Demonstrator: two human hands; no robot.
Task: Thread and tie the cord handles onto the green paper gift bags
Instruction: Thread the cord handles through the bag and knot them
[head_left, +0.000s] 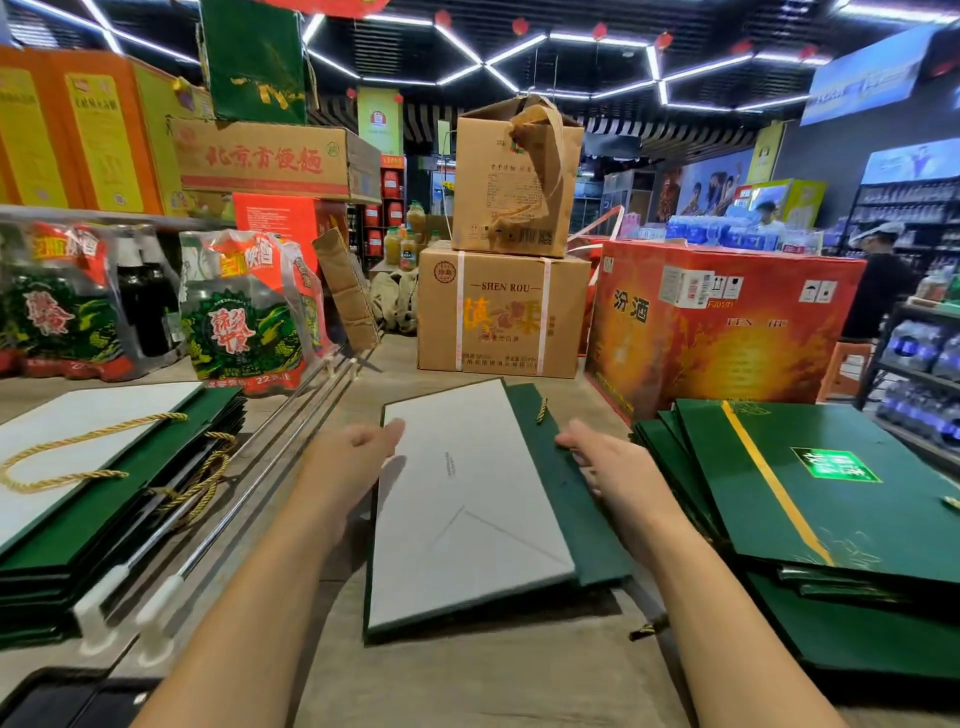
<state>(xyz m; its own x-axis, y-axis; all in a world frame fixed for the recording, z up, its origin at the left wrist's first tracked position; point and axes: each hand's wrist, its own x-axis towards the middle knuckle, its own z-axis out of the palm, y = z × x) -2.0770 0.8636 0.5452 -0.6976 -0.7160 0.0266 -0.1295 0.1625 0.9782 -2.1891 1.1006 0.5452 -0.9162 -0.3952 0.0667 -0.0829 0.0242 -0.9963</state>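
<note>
Touched flat green paper gift bag (467, 499) with left hand (353, 457) and right hand (608, 462), fingers straight, grasping nothing; gold cord end (542, 410) at its green flap.

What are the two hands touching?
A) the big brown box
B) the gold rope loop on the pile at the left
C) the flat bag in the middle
C: the left hand lies at the left edge of the flat bag in the middle, and the right hand rests on its green right side.
</note>
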